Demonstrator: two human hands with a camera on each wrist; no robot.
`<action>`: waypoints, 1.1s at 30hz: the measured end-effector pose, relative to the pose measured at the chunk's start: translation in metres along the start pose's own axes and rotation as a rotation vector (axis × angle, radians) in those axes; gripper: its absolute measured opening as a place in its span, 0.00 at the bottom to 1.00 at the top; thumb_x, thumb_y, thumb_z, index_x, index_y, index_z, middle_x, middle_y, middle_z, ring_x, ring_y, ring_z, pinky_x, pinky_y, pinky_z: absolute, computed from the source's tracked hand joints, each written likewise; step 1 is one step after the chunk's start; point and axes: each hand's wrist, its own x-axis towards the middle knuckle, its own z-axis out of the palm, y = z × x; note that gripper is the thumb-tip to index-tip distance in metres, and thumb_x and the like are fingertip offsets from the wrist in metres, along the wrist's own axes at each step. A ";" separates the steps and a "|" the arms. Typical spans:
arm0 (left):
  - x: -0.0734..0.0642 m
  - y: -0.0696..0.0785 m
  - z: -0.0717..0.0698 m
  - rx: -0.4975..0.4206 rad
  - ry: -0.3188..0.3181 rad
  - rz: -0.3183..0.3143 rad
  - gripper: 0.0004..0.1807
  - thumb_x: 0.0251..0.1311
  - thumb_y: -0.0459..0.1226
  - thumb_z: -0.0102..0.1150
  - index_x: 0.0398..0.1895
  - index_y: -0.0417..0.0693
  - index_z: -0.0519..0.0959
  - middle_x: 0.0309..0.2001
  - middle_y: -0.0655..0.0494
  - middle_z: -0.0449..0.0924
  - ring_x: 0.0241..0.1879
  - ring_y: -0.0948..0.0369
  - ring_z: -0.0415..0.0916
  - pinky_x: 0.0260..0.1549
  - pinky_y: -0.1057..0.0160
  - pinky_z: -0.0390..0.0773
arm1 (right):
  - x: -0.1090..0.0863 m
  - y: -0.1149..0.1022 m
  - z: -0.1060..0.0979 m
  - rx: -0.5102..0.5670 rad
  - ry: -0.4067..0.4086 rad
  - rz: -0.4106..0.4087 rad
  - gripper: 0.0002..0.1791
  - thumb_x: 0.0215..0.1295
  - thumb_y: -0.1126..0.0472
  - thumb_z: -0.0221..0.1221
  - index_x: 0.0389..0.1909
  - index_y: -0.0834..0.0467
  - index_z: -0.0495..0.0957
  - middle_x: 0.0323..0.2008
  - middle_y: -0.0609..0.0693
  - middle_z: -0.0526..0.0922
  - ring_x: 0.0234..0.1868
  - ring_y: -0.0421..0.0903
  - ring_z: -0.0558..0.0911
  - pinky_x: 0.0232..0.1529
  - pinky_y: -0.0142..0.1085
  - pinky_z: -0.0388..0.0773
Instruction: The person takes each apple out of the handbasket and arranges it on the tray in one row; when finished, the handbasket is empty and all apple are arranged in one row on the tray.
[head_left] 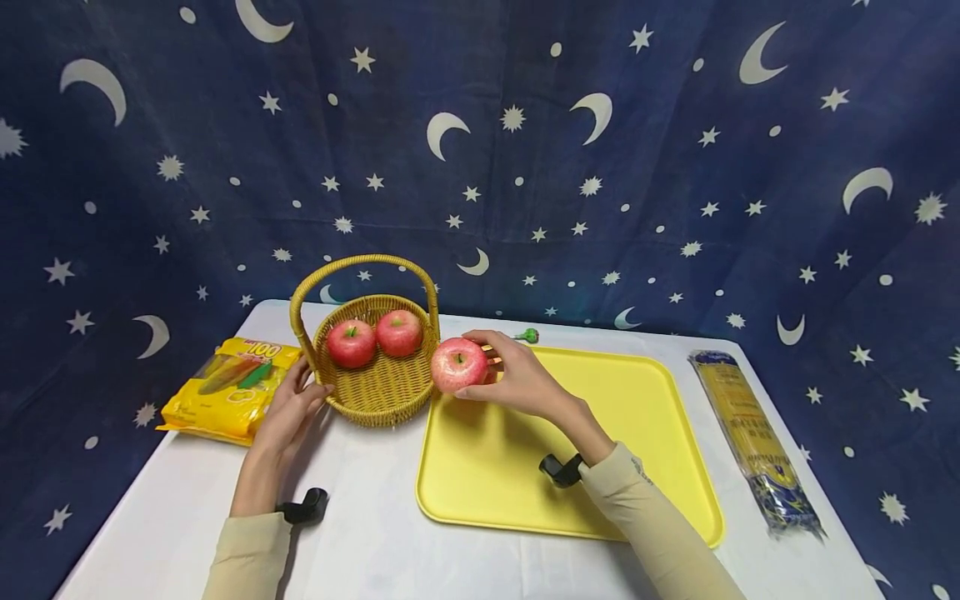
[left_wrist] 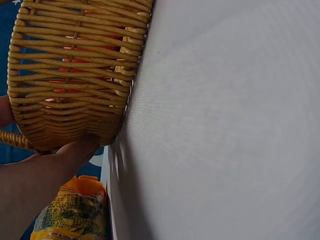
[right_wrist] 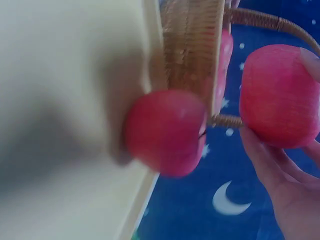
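My right hand (head_left: 517,379) grips a red apple (head_left: 457,367) just right of the wicker basket (head_left: 378,408), over the yellow tray's left back corner. In the right wrist view, the gripped apple (right_wrist: 280,95) is up high, and another apple (right_wrist: 165,132) sits lower, by the tray and the basket's side; the head view hides that one. Two more apples, a left one (head_left: 351,343) and a right one (head_left: 399,333), lie inside the basket at its back. My left hand (head_left: 288,408) holds the basket's left side near the handle base, thumb against the woven wall (left_wrist: 75,95).
The yellow tray (head_left: 555,500) lies right of the basket. A yellow snack bag (head_left: 232,387) is left of my left hand. A pack of spaghetti (head_left: 753,442) lies along the table's right edge. A small green object (head_left: 529,336) is behind the tray. A starry blue cloth (head_left: 525,167) hangs behind.
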 end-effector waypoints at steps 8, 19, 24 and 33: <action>-0.002 -0.001 -0.001 -0.021 -0.002 0.015 0.49 0.71 0.26 0.46 0.85 0.54 0.30 0.85 0.55 0.27 0.82 0.53 0.41 0.80 0.51 0.48 | -0.026 0.023 -0.023 0.013 0.069 0.065 0.41 0.50 0.52 0.79 0.66 0.52 0.74 0.60 0.50 0.80 0.54 0.52 0.84 0.57 0.46 0.85; -0.001 -0.005 -0.002 -0.006 -0.026 0.026 0.48 0.72 0.26 0.47 0.85 0.53 0.31 0.85 0.54 0.26 0.82 0.53 0.40 0.79 0.53 0.50 | -0.050 0.065 -0.036 -0.049 0.091 0.239 0.47 0.50 0.47 0.79 0.70 0.53 0.70 0.63 0.53 0.79 0.56 0.54 0.83 0.57 0.47 0.85; 0.000 -0.006 0.001 -0.015 -0.023 0.030 0.48 0.72 0.27 0.47 0.85 0.52 0.31 0.85 0.54 0.27 0.82 0.53 0.39 0.80 0.53 0.49 | -0.052 0.081 -0.039 -0.066 0.083 0.257 0.47 0.50 0.49 0.79 0.70 0.57 0.69 0.63 0.56 0.79 0.56 0.56 0.82 0.57 0.47 0.85; -0.001 -0.003 -0.002 -0.006 -0.028 0.048 0.48 0.72 0.27 0.46 0.84 0.52 0.30 0.85 0.53 0.27 0.82 0.52 0.40 0.79 0.52 0.49 | -0.046 0.098 -0.029 -0.103 0.042 0.294 0.48 0.51 0.51 0.78 0.71 0.58 0.68 0.64 0.57 0.78 0.59 0.57 0.81 0.61 0.49 0.82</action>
